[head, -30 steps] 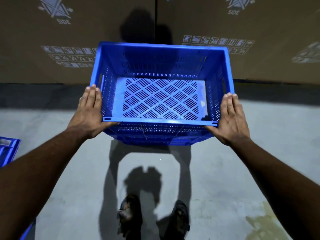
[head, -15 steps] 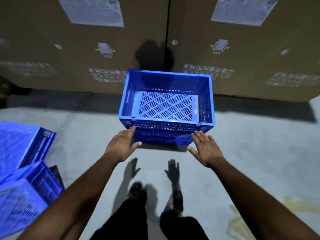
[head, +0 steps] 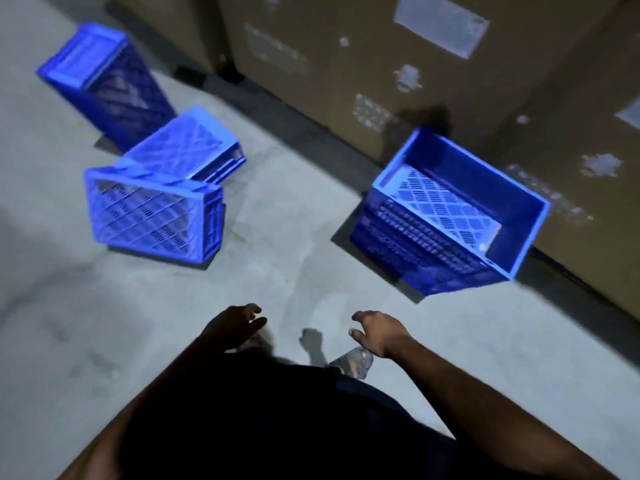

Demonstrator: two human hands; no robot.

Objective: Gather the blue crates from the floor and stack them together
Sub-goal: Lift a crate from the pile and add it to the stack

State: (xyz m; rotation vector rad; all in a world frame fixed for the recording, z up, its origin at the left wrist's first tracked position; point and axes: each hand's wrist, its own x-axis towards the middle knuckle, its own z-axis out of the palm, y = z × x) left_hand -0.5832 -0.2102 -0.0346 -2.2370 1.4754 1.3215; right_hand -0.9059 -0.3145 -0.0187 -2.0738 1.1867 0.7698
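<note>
A blue crate point(head: 519, 188) stands upright on the floor at the right, open side up, close to the cardboard boxes. At the left lie three more blue crates: one on its side point(head: 152, 216), one overturned behind it point(head: 194, 147), and one farther back at the upper left point(head: 104, 74). My left hand point(head: 232, 325) and my right hand point(head: 375, 330) hang low in the middle, fingers loosely apart and empty. Both hands are well clear of every crate. The picture is blurred by motion.
Tall cardboard boxes point(head: 381, 64) with white labels form a wall along the back and right. The grey concrete floor point(head: 294, 237) lies open between the two crate groups. My sandalled foot point(head: 353, 363) shows below my hands.
My hands let go of the upright crate, which now rests on the floor by the boxes. I have stepped back and turned left, so the other crates came into view.
</note>
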